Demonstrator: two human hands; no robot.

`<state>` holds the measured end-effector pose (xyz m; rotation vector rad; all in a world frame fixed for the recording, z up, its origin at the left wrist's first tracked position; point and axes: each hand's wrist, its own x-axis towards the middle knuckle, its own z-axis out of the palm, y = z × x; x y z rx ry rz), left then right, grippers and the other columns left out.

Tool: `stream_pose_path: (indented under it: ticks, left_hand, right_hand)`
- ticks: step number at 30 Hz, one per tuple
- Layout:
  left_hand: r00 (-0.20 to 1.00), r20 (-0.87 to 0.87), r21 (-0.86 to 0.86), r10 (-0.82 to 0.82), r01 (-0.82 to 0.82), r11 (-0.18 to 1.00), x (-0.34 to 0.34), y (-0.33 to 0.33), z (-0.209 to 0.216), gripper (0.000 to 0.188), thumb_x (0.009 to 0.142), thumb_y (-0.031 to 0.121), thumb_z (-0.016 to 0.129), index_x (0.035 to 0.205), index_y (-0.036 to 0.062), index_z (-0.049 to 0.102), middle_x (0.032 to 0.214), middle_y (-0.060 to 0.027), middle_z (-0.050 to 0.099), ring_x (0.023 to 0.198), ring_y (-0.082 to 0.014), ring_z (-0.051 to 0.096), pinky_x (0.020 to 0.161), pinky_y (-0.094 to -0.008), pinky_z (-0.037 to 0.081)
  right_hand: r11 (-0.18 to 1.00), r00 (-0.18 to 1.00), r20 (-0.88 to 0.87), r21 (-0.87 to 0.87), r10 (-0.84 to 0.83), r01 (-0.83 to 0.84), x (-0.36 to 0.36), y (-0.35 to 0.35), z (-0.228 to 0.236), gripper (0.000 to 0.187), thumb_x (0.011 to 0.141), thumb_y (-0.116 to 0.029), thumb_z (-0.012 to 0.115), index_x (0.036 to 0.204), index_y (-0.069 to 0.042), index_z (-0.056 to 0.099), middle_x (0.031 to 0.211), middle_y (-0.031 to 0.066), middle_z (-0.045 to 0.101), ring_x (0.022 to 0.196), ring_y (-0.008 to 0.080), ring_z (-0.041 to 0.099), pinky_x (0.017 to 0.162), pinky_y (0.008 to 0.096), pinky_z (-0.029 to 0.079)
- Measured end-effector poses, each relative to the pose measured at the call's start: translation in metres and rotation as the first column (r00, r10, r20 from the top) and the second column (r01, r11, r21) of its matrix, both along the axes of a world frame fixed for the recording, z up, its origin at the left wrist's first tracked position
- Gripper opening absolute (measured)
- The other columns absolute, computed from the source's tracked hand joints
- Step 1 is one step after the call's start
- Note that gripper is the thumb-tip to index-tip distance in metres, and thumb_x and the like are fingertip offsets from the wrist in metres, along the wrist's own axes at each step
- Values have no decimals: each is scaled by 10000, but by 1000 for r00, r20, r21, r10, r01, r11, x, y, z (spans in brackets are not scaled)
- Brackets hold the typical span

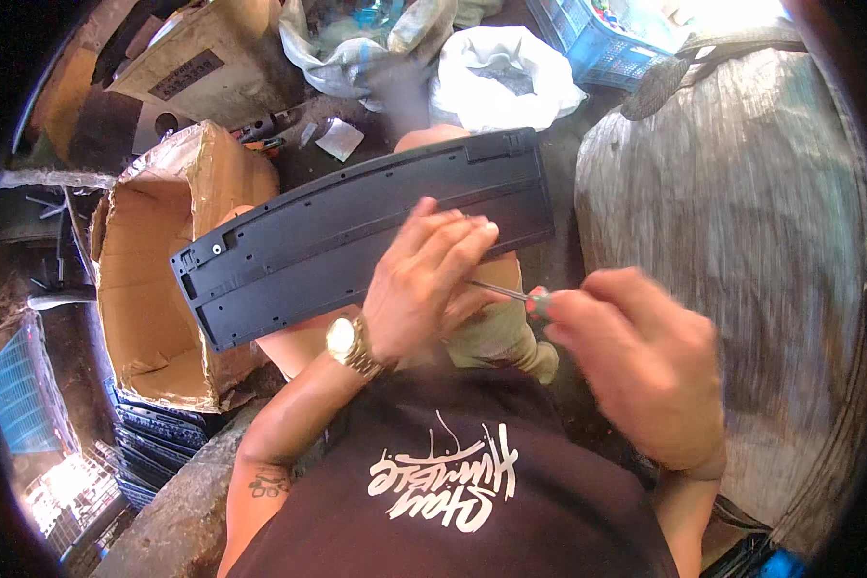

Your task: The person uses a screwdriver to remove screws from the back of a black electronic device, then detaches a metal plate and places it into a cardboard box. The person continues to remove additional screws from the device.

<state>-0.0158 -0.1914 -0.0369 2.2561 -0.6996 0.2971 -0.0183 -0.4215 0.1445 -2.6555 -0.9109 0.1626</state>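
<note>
A long black keyboard (303, 250) lies tilted across my lap, its underside with slots and small holes facing up. My left hand (416, 279) grips its near edge right of the middle, fingers laid over the back and the thumb low by the edge. In my closed right hand (641, 361) is a screwdriver (499, 289) with a thin metal shaft and a red and green handle end. The shaft points left at the keyboard's near edge, close under my left hand. That hand hides where the tip ends. My right hand is blurred by motion.
An open cardboard box (149, 279) stands at the left, with stacked black panels (159, 448) nearer me. Ahead are a white sack (496, 106), another filled sack (332, 67) and a blue crate (597, 48). A large grey wrapped bulk (722, 260) fills the right side.
</note>
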Motion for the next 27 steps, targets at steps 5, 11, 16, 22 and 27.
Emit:
stream_pose_path:
  ticks: [5, 11, 16, 22, 27]
  left_hand:
    - [979, 88, 149, 186, -198, 969, 3, 15, 24, 752, 831, 253, 885, 1483, 69, 561, 1557, -143, 551, 1467, -419, 457, 1250, -604, 332]
    - [886, 157, 307, 436, -464, 831, 52, 40, 27, 419, 949, 211, 771, 1342, 87, 693, 1302, -121, 668, 1237, -352, 585, 1073, -489, 463]
    - [881, 195, 349, 431, -473, 809, 68, 37, 22, 224, 932, 169, 770, 1147, 114, 743, 1081, -66, 667, 1036, -300, 605, 869, -444, 465]
    - [890, 241, 329, 388, -451, 830, 77, 41, 11, 184, 904, 81, 761, 1073, 117, 698, 1047, -40, 668, 972, -288, 613, 823, -435, 447]
    - [893, 230, 332, 386, -445, 831, 79, 44, 7, 179, 903, 84, 756, 1068, 116, 692, 1052, -40, 671, 973, -288, 614, 816, -435, 441]
  right_hand:
    - [770, 947, 116, 616, -300, 168, 21, -27, -8, 351, 804, 36, 828, 1129, -47, 728, 1089, 129, 717, 865, 199, 728, 658, 288, 549]
    - [465, 907, -293, 786, -302, 408, 53, -15, -39, 375, 904, 72, 792, 1252, 5, 668, 1195, 129, 722, 1035, 180, 708, 797, 265, 565]
    - [538, 957, -152, 800, -248, 267, 65, -9, -55, 368, 896, 66, 801, 1232, 19, 660, 1203, 181, 718, 1045, 202, 713, 813, 277, 588]
    - [604, 978, 62, 794, -197, 71, 82, 2, -67, 327, 876, 96, 791, 1171, 22, 669, 1185, 226, 722, 1041, 248, 728, 866, 331, 603]
    - [666, 984, 135, 745, -115, -24, 95, 19, -64, 321, 857, 107, 798, 1142, 16, 681, 1142, 216, 738, 1035, 268, 736, 887, 356, 596]
